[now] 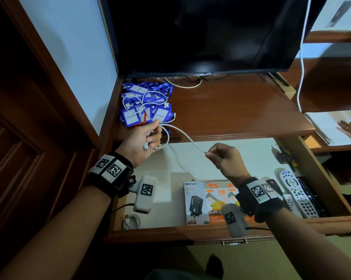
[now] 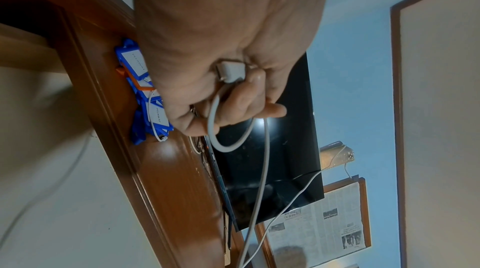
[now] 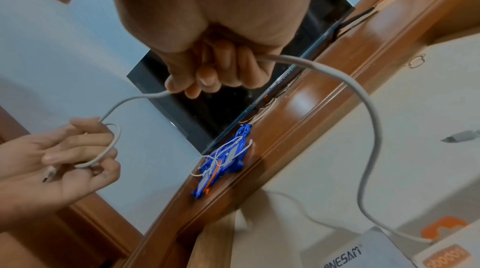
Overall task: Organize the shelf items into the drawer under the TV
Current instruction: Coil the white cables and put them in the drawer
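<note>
The left hand (image 1: 144, 139) gripped a coiled loop of the white cable (image 1: 182, 134) just above the shelf (image 1: 231, 110) edge. The right hand (image 1: 223, 156) pinched the same cable farther along, over the open drawer (image 1: 190, 233). The span ran left to right between them, so the left hand probably lay nearer for winding.

Wall (image 1: 65, 47) behind the unit was pale blue. Dark reddish-brown wooden cabinet frame (image 1: 29, 102) stood at left, panelled. Black TV (image 1: 200, 33), screen off, sat at the back edge of the glossy wooden shelf (image 1: 241, 110). Framed newspaper page (image 2: 335, 225) hung on the wall. Light was dim and cool.
</note>
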{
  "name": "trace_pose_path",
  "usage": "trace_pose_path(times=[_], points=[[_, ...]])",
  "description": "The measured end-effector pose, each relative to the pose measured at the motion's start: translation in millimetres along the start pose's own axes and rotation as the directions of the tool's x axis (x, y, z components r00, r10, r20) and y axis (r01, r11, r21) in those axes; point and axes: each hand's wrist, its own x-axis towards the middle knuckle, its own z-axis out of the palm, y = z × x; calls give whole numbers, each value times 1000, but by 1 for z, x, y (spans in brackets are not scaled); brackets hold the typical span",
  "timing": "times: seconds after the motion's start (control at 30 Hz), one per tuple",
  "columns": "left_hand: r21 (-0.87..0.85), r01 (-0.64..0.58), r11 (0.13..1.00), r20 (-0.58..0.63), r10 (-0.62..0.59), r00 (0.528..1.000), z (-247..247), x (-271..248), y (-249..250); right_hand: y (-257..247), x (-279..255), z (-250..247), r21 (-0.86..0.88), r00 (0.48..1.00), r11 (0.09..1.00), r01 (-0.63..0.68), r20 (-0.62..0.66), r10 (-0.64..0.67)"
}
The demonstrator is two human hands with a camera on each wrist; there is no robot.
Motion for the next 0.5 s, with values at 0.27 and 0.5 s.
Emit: trace_pose_path(times=[0.27, 0.5], points=[[-149, -7, 989, 41, 14, 999, -5, 0, 11, 5, 1, -5, 92, 964, 995, -45, -256, 67], [-144, -255, 956, -113, 240, 964, 10, 3, 12, -10, -4, 25, -120, 996, 992, 26, -85, -37]])
